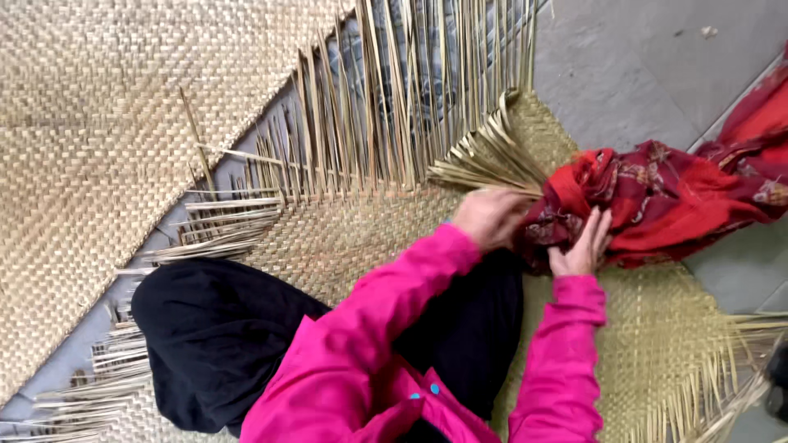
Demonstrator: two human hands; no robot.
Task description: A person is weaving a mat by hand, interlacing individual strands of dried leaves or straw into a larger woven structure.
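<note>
Grey stone floor (pixel 640 66) carries two woven straw mats, seen from above by a person seated on the nearer one. At the centre of the work lies a red patterned cloth (pixel 657 201), bunched into folds at the right edge of the half-woven straw mat (pixel 657 344) and trailing off to the upper right onto the floor. The left hand (pixel 490 217) rests curled at the cloth's left end, just where a bent bundle of loose straw strips (pixel 484 156) meets the fabric; whether it pinches cloth, straw or both cannot be told, since the fingers are turned under. The right hand (pixel 583 244) lies flat against the cloth's lower fold, fingers spread and pressing upward, gripping nothing firmly that can be seen. Both arms wear pink sleeves (pixel 558 361); black trousers (pixel 222 336) cover the folded legs to the left. Judged from the pose, the step in hand is gathering or shifting the cloth clear of the unwoven strips; a next move would call for a firm hold on the fabric without dragging the bent strips. Long upright straw ends (pixel 394 107) fringe the mat's far edge. A finished woven mat (pixel 107 139) lies at upper left, apart.
</note>
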